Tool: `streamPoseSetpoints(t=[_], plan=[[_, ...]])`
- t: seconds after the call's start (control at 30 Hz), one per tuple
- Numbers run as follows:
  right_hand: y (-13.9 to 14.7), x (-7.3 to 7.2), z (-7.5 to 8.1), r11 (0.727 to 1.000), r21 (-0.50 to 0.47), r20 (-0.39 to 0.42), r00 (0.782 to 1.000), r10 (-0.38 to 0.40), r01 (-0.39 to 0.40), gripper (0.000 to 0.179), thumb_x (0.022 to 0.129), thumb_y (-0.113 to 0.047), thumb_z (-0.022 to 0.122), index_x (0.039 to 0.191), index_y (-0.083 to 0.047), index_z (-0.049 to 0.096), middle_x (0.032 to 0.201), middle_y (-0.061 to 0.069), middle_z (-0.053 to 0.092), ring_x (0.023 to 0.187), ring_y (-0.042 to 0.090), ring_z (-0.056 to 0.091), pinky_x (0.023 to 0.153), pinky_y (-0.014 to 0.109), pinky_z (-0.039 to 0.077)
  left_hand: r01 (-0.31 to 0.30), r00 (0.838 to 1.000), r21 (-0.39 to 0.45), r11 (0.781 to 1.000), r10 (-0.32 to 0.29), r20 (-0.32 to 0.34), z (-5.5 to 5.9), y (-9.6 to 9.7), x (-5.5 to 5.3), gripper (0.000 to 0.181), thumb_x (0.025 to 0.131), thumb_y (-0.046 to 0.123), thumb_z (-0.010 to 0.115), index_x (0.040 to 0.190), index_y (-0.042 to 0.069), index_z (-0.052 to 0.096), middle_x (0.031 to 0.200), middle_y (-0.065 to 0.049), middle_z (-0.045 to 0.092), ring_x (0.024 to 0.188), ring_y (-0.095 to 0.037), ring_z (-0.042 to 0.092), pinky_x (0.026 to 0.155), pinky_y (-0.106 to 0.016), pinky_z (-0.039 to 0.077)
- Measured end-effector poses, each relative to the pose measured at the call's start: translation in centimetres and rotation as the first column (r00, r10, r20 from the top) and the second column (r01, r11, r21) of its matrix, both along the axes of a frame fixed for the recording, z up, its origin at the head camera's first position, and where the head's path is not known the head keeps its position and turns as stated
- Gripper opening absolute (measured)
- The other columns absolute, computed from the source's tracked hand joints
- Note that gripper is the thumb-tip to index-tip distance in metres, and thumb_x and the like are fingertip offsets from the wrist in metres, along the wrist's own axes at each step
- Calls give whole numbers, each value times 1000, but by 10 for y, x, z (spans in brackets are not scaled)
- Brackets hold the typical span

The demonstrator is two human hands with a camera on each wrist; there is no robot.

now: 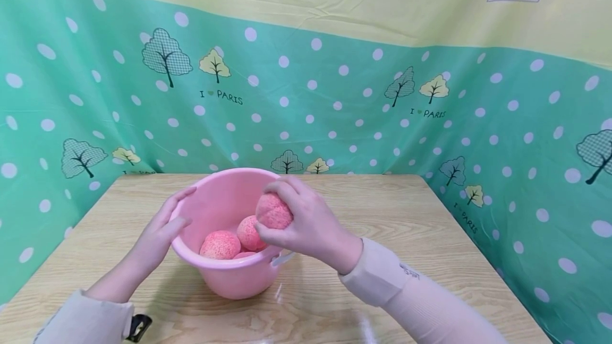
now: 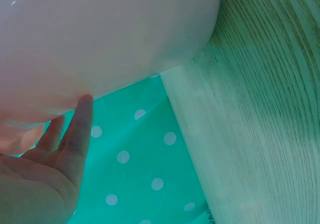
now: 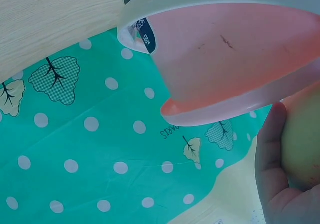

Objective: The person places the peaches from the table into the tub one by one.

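A pink bucket [image 1: 239, 280] stands on the wooden table, tilted slightly in the head view. My left hand [image 1: 160, 227] grips its left rim, the thumb reaching over the edge; in the left wrist view the fingers [image 2: 77, 139] lie along the outer wall. My right hand [image 1: 311, 222] holds a speckled pink ball [image 1: 274, 211] over the bucket's right rim, thumb below and fingers on top. Inside the bucket lie a similar ball [image 1: 220, 244], a second ball [image 1: 249, 233] beside it, and part of a third, mostly hidden by the front rim.
A pale handle [image 1: 282, 258] hangs at the bucket's right side. Beyond the wooden table [image 1: 373, 200], a green and yellow curtain [image 1: 334, 84] with dots and trees encloses the back and sides. A black clip [image 1: 139, 328] sits by the left cuff.
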State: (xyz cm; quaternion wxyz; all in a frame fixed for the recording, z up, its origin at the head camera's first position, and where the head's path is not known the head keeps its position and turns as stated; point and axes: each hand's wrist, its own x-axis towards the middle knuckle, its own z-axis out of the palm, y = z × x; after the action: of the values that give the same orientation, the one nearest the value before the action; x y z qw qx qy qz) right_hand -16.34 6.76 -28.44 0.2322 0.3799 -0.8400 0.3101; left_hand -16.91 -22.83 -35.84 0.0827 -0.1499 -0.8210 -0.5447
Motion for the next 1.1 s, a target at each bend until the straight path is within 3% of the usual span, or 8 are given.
streamPoseSetpoints(t=[0.63, 1.1], plan=[[-10, -12, -1, 1000, 25, 78, 997, -19, 17, 41, 78, -26, 79, 112, -14, 60, 109, -1, 59, 87, 9, 59, 69, 19, 53, 3, 1000, -4, 1000, -3, 4, 2, 0, 1, 54, 101, 9, 40, 154, 7, 27, 152, -23, 35, 111, 15, 46, 83, -9, 45], [-20, -22, -6, 997, 77, 124, 992, -35, 26, 43, 81, -28, 78, 116, -14, 59, 112, -1, 59, 94, 12, 57, 72, 19, 52, -7, 1000, -11, 1000, 8, 5, 1, 0, 0, 54, 101, 9, 40, 153, 7, 28, 154, -23, 32, 112, 16, 43, 83, -8, 44]])
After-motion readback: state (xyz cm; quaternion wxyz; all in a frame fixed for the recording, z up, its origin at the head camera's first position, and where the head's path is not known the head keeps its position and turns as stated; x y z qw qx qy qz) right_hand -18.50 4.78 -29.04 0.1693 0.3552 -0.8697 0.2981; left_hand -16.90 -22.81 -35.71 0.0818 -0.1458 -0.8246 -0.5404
